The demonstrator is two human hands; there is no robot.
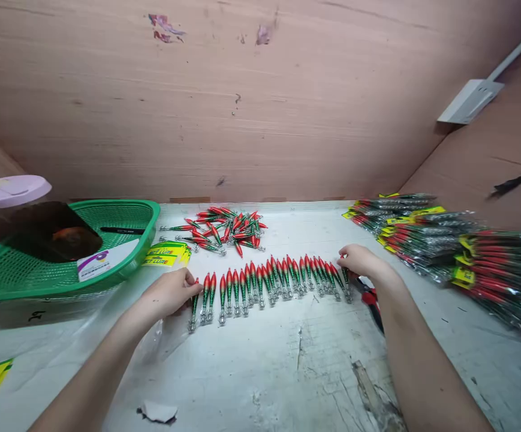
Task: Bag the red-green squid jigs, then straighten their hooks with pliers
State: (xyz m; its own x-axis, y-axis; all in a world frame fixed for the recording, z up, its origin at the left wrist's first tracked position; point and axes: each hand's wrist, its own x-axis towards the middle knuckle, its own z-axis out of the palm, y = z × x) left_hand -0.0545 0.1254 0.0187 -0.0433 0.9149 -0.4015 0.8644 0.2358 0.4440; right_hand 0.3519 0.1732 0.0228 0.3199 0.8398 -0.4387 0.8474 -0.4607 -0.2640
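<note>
Across the middle of the white table lies a row of squid jig lures, red at the top and green below, with wire hook crowns pointing toward me. At the row's left end, my left hand pinches the leftmost squid jig. The thumb and fingers of my right hand close on the top of the rightmost squid jig. Red-handled pliers lie partly hidden under my right wrist. Behind the row sits a loose pile of the same squid jigs.
A green basket at left holds a pen, a card and a pink-lidded container. Yellow lure header cards lie beside it. Bagged lures are stacked at right. A torn scrap lies in front. Wooden walls enclose the table.
</note>
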